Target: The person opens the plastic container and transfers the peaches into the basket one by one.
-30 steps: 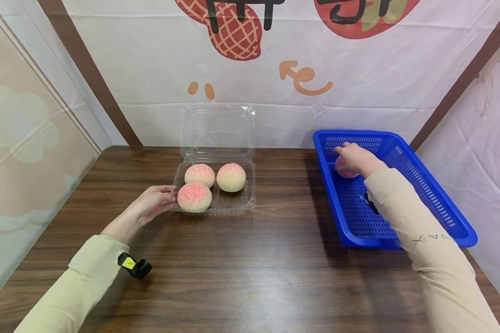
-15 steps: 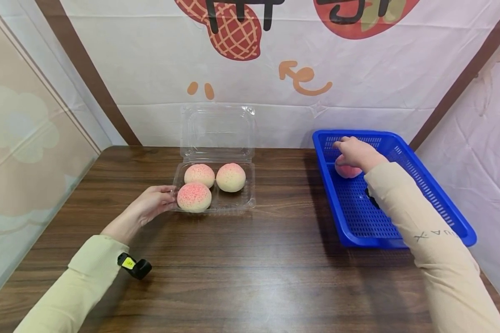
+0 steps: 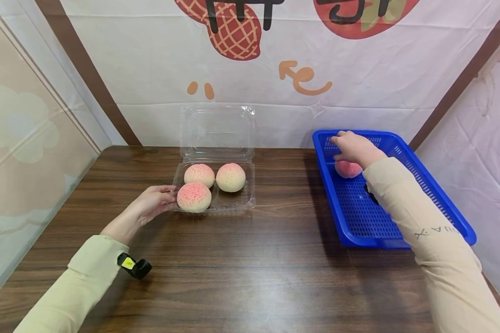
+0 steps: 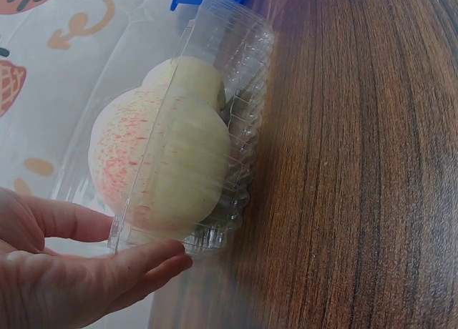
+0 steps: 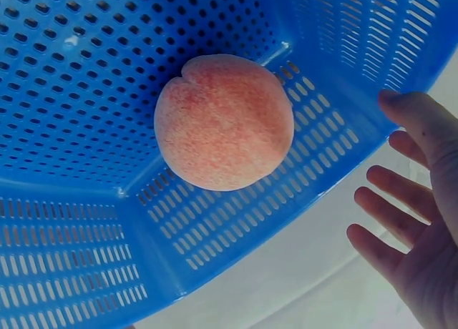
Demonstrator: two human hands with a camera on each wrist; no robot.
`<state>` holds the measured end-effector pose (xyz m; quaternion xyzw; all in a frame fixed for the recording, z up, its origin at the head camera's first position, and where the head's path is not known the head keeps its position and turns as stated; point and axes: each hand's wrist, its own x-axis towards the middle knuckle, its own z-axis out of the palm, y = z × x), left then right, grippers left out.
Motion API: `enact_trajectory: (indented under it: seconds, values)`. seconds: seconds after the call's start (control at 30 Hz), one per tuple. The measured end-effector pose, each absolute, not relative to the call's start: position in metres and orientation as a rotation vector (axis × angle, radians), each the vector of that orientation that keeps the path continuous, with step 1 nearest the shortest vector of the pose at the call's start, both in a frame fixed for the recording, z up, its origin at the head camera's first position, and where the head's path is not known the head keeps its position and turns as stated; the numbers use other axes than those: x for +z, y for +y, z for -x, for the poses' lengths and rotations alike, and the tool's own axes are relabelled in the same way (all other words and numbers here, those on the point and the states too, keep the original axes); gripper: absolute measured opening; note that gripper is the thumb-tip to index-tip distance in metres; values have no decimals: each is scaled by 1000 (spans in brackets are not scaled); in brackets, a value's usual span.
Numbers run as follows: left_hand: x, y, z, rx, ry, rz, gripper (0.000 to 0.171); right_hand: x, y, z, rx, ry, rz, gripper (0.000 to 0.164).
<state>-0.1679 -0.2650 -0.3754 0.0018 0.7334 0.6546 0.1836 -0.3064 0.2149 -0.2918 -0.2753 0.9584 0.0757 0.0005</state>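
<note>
Nearest spreads the dark wooden table (image 3: 241, 268). Farther in, the left hand (image 3: 152, 203) pinches the left edge of a clear plastic box (image 3: 242, 198) between thumb and fingers; three peaches (image 3: 194, 197) sit inside (its lid (image 3: 217, 132) stands open behind them). The right hand (image 3: 356, 149), fingers spread, hangs over the blue basket (image 3: 375, 243), apart from another peach (image 3: 348, 170) resting in the far left corner. Behind everything hangs a printed cloth (image 3: 283, 120).

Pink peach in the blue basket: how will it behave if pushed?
The pink peach looks nearly round, so it would likely roll. The blue basket walls beside it may stop it that way. Its matte skin suggests it isn't very slippery.
</note>
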Motion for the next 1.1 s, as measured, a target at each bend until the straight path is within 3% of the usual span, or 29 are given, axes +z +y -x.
enact_trajectory:
  seconds: [1.1]
  values:
    - [-374, -264, 167, 1834, 2065, 22, 56, -283, 188, 310, 299, 3069, 1340, 36]
